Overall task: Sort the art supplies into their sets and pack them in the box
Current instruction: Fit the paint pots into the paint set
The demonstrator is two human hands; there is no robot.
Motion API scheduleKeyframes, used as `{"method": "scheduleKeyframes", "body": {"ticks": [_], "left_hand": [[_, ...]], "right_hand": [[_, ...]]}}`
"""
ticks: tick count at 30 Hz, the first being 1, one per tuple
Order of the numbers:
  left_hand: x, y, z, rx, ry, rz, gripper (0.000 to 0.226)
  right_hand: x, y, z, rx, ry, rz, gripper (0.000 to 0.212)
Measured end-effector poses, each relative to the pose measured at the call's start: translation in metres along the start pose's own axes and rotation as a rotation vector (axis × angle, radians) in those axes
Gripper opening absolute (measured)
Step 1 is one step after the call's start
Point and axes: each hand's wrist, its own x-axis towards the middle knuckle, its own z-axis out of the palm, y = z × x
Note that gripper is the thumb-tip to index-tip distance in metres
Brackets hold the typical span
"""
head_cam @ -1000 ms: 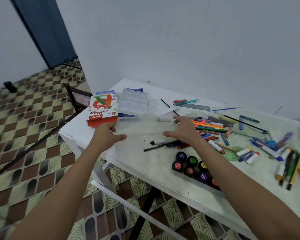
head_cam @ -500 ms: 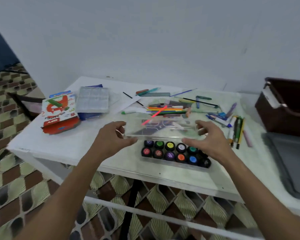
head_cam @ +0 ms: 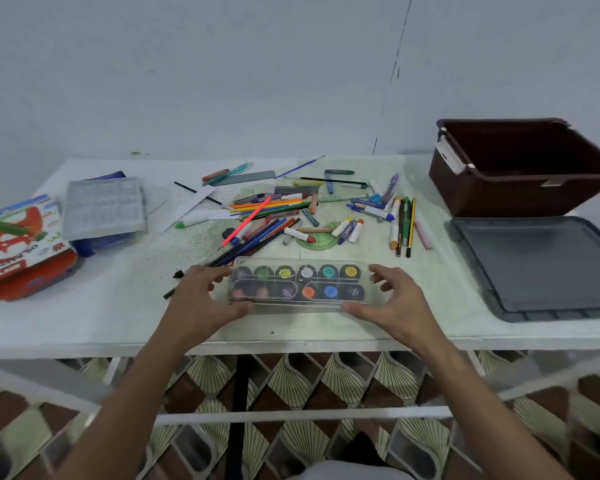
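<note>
clear lid (head_cam: pixel 300 268) now covers paints (head_cam: pixel 298 284).

Bare table (head_cam: pixel 84 317) left of paint set (head_cam: pixel 298 285); pencil clutter (head_cam: pixel 274 216) behind.

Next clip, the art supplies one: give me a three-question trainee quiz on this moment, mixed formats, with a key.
1. True or false: the clear lid sits over the paint pot set.
2. Multiple choice: where is the brown box? A) on the floor B) far right of the table, behind the grey lid C) beside the oil pastels box
3. Fill in: the left hand and right hand grip the paint set at its two ____.

Key: 1 true; 2 B; 3 ends
</note>
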Motion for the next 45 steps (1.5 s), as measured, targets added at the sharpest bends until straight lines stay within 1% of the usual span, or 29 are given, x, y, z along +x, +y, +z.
{"method": "scheduleKeyframes", "body": {"ticks": [5,12,18,22,24,27,29,32,35,36,40,45], "left_hand": [[-0.002,-0.002,-0.001,-0.006,-0.009,-0.049,0.072],[-0.003,0.002,-0.002,-0.013,-0.035,-0.115,0.067],[-0.003,0.0,-0.003,0.067,-0.051,-0.106,0.076],[0.0,-0.004,-0.003,0.118,-0.101,-0.102,0.083],[-0.001,-0.001,-0.002,0.107,-0.124,-0.119,0.084],[-0.001,0.002,0.001,0.095,-0.094,-0.118,0.081],[-0.002,0.0,0.001,0.076,-0.076,-0.111,0.081],[-0.005,-0.005,0.003,-0.039,-0.05,-0.161,0.088],[-0.009,-0.007,0.004,-0.135,0.001,-0.243,0.099],[-0.009,-0.008,0.005,-0.152,0.018,-0.253,0.098],[-0.013,-0.01,0.005,-0.258,0.089,-0.257,0.066],[-0.016,-0.01,0.008,-0.335,0.124,-0.204,0.05]], "right_hand": [[0.005,0.0,0.002,0.001,-0.013,-0.001,0.086],[0.011,0.003,0.002,0.019,-0.074,0.043,0.087],[0.008,0.006,0.005,0.067,-0.088,0.047,0.086],[0.009,0.005,0.005,0.073,-0.08,0.026,0.085],[0.009,0.005,0.006,0.063,-0.081,0.009,0.083],[0.012,0.008,0.007,0.059,-0.084,0.005,0.082],[0.011,0.01,0.009,0.101,-0.072,0.039,0.074],[0.01,0.016,0.012,0.193,-0.042,0.085,0.051],[0.009,0.021,0.012,0.205,-0.032,0.079,0.049],[0.009,0.021,0.012,0.217,-0.025,0.082,0.05],[0.004,0.021,0.018,0.319,0.065,0.093,0.056],[-0.006,0.019,0.031,0.414,0.232,0.048,0.056]]}}
